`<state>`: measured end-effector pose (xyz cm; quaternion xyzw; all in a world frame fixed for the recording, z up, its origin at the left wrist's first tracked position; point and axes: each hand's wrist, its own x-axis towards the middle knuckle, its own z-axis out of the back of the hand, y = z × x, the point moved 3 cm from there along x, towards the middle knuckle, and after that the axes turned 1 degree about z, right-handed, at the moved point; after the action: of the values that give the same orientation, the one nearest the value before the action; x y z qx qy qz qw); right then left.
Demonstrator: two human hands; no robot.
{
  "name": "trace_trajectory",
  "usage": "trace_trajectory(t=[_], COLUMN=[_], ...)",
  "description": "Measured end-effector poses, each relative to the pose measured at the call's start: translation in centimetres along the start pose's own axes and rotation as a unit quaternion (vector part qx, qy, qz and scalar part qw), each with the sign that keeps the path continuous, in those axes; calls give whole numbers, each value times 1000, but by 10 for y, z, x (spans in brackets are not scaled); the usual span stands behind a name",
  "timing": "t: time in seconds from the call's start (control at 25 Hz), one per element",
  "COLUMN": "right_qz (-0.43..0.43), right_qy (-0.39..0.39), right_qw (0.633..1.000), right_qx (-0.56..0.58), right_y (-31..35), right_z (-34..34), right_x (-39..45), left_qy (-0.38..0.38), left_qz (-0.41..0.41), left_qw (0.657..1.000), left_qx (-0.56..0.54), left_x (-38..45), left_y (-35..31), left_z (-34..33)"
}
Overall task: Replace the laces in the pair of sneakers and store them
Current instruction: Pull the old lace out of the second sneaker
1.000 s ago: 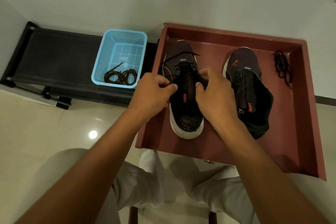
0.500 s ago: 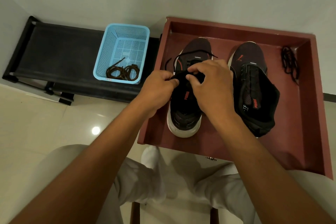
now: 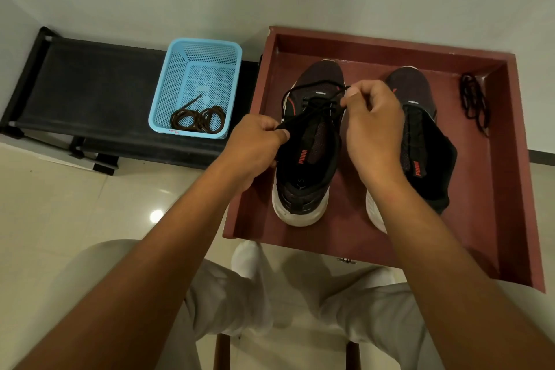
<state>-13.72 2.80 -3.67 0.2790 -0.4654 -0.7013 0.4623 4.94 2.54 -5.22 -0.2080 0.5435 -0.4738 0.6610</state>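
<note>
- Sneakers sit side by side in a red-brown tray (image 3: 507, 159); the left sneaker (image 3: 309, 156) lies between the two hands, the right sneaker (image 3: 420, 141) just beyond the right hand (image 3: 375, 132).
- Left hand (image 3: 255, 144) pinches one end of the black lace (image 3: 312, 90) at the sneaker's collar; the right hand pinches the other end above the toe-side eyelets, fingers curled round it.
- Judged from this, the step is threading the lace through the left sneaker. To do it well, both ends should be drawn evenly so the crossings lie flat and equal, with the tip fed cleanly into the next eyelet while the other hand steadies the tongue.
- Uppers are dark knit mesh, soft and pliable, over thick white foam soles; the lace is a thin, limp cord that loops freely.
- A coiled dark lace (image 3: 474, 99) lies in the tray's far corner, right of the right hand.
- Left of the left hand, a blue perforated plastic basket (image 3: 168, 81) holds brown coiled laces (image 3: 198, 120) on a black surface (image 3: 90, 84).
</note>
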Motion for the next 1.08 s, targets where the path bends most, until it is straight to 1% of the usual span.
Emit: trace_trajectory(t=[0.04, 0.08, 0.12, 0.16, 0.24, 0.28, 0.32, 0.56, 0.64, 0.72, 0.8, 0.88, 0.92, 1.0, 1.08], right_qz=[-32, -37, -17, 29, 137, 173, 188, 207, 199, 170, 116, 84, 94, 148, 187], right_qy=[1, 16, 38, 67, 127, 148, 158, 127, 122, 95, 62, 70, 88, 130, 145], right_qw=[999, 999, 999, 997, 969, 951, 942, 949, 953, 966, 985, 991, 989, 971, 952], right_qx=[29, 31, 7, -40, -163, -208, -229, -201, -192, -170, -112, -72, -79, -138, -194], right_y=[0, 3, 7, 12, 18, 19, 18, 6, 6, 2, -1, -2, 0, 3, 6], right_z=[2, 4, 5, 5, -1, -5, -9, -17, -17, -13, -6, -3, -3, -9, -14], right_x=[2, 2, 0, -2, -7, -9, -11, -14, -13, -10, -5, -3, -4, -8, -11], left_qy=[0, 0, 0, 1, 1, 1, 1, -4, -5, -6, -6, -6, -5, -3, -4], left_qz=[0, 1, 1, -1, -6, -8, -10, -16, -17, -16, -13, -11, -11, -14, -17], left_qw=[1000, 1000, 1000, 1000, 1000, 1000, 1000, 1000, 1000, 1000, 1000, 1000, 1000, 1000, 999], left_qx=[1, 1, 2, 5, 13, 14, 13, 17, 18, 19, 16, 19, 23, 27, 29], left_x=[-1, -1, -2, -2, -2, -3, -3, -1, -1, -2, -2, -2, -3, -4, -4], left_y=[-1, -1, -2, -3, -4, -4, -5, -4, -5, -5, -5, -5, -6, -7, -8], left_z=[0, 0, 0, 0, 0, 0, 0, 0, 0, 0, 0, 0, 0, 0, 1])
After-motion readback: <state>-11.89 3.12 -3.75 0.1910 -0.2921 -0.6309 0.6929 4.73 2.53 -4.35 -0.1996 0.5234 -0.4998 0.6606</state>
